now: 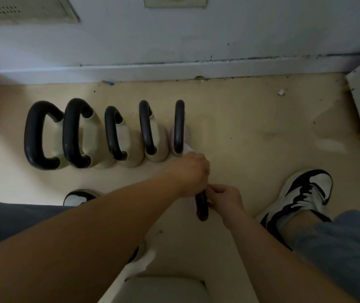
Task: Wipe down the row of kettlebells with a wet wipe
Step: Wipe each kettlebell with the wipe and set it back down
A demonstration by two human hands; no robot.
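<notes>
Currently working on one kettlebell [202, 207] standing just before the row [113, 134].
Left hand [188, 173] and right hand [226, 199] are both gripping it; five others are probably waiting.

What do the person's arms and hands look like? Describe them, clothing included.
No sleeves show on the left forearm or the right forearm. The left hand and right hand wear no gloves, and no watch or bracelet shows at either wrist.
</notes>
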